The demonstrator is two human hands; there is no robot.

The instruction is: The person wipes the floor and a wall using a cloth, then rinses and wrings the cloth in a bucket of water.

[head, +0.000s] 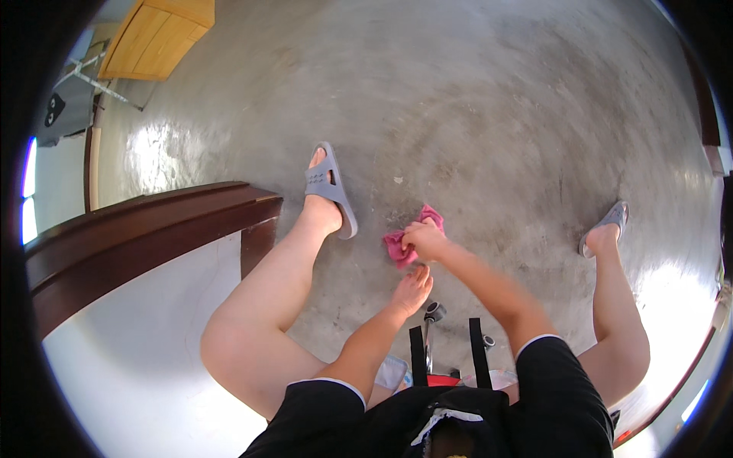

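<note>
A crumpled pink cloth (395,243) is bunched in my right hand (425,237), low over the grey concrete floor (487,172). Parts of the cloth stick out on both sides of my fingers. Whether it touches the floor, I cannot tell. My left hand (413,291) is just nearer my body, its fingers stretched towards the cloth and holding nothing. A small gap separates the left fingertips from my right wrist.
My feet, in grey slippers (338,194), stand wide apart. Caster wheels (435,311) and black straps (480,349) are below me. A dark wooden frame (172,229) tops the white wall at left. A wooden cabinet (157,40) and a folding metal stand (97,83) are far left.
</note>
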